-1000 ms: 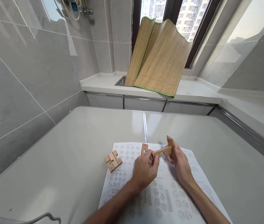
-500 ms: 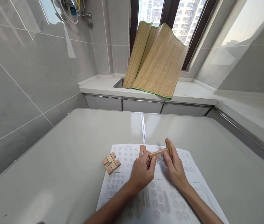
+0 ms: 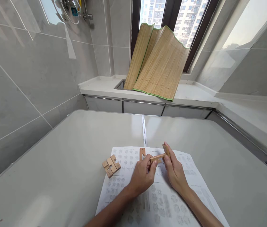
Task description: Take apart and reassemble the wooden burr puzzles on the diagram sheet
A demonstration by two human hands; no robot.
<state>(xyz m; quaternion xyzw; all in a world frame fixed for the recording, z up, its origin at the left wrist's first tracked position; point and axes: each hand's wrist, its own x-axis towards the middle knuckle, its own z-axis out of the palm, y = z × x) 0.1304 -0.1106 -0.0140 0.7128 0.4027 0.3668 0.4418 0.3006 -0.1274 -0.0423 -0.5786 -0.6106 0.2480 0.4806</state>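
Observation:
My left hand point(image 3: 143, 174) pinches the left end of a thin wooden puzzle bar point(image 3: 158, 157) between thumb and fingers. Opposite it, my right hand point(image 3: 175, 170) is closed on a flat wooden puzzle piece point(image 3: 166, 150) held upright, whose face meets the bar's right end. Whether the two pieces interlock, I cannot tell. Just beyond my left fingers lies a notched wooden piece point(image 3: 142, 152), partly hidden by them. To the left rests a cluster of joined wooden puzzle pieces point(image 3: 111, 165), overlapping the paper's edge.
Under my hands, a large printed sheet point(image 3: 157, 201) with small puzzle diagrams covers part of the white table point(image 3: 60, 176). A folded bamboo mat point(image 3: 161, 66) leans on the white counter point(image 3: 194, 94) by the window. Grey tiled walls point(image 3: 29, 78) flank the table.
My right hand has shifted slightly left and down, and the upright piece now leans more to the left. My left hand keeps its pinch on the bar.

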